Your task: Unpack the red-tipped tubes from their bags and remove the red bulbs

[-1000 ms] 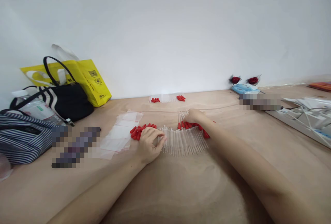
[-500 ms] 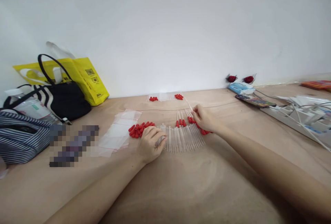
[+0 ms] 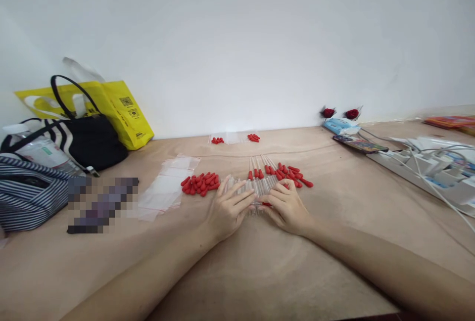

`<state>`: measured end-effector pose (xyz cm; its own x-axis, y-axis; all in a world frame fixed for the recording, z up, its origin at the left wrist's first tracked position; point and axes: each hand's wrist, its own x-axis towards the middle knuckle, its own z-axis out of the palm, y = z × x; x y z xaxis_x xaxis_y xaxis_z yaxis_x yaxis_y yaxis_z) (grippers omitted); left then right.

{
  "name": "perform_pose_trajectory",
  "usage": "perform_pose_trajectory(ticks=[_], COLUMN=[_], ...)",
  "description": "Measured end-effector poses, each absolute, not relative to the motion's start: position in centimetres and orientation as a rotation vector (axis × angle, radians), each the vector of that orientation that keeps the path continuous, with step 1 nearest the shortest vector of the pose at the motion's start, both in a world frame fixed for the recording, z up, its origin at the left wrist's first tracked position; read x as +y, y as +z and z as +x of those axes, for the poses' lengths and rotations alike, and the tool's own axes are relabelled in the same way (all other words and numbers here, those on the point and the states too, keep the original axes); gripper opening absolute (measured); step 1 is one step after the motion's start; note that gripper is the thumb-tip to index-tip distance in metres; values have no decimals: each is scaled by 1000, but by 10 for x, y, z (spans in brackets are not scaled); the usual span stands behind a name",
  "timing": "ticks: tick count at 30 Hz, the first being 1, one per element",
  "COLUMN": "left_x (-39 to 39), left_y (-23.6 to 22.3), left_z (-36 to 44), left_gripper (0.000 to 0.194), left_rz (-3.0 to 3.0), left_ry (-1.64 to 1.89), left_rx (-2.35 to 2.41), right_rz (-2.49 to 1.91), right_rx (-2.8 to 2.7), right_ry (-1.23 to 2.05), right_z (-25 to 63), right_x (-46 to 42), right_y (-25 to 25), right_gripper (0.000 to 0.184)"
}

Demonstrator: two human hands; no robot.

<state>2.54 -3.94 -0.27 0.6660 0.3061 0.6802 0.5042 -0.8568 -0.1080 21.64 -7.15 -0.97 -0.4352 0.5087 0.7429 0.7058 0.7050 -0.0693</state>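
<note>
My left hand (image 3: pixel 230 208) rests at the left of a row of clear glass dropper tubes (image 3: pixel 265 185), its fingers closed on what looks like one glass tube (image 3: pixel 256 204) pointing toward my other hand. Close by on the right, my right hand (image 3: pixel 291 207) pinches a red rubber bulb (image 3: pixel 265 204) at the tube's end. Beyond the row lie several droppers with red bulbs fitted (image 3: pixel 259 173). One heap of loose red bulbs (image 3: pixel 200 184) sits left of my hands, and more red bulbs (image 3: pixel 297 174) are scattered behind my right hand. The fingers hide part of the tubes.
Clear zip bags (image 3: pixel 163 187) lie at the left, and bagged red bulbs (image 3: pixel 233 137) near the wall. A black bag (image 3: pixel 96 143), yellow bag (image 3: pixel 137 118) and striped pouch (image 3: pixel 33 197) stand far left. Phone (image 3: pixel 358 144), tissue pack (image 3: pixel 341 126) and power strips (image 3: pixel 438 172) are right.
My right hand has come back from the fitted droppers toward me and to the left, and now meets my left hand over the tube row. The dropper it held lies with the others.
</note>
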Motion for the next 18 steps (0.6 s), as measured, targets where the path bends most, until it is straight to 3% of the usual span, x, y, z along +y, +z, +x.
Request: perform_pose_trajectory(ticks=[18], left_x=[-38], left_y=[-5], left_z=[14], left_gripper=[19], left_rz=[-2699], left_ry=[-954], left_rx=[-555], right_rz=[-778], right_rx=[-1994], right_ry=[-633], right_z=[227], right_x=[-75], right_y=[-15], right_gripper=[12])
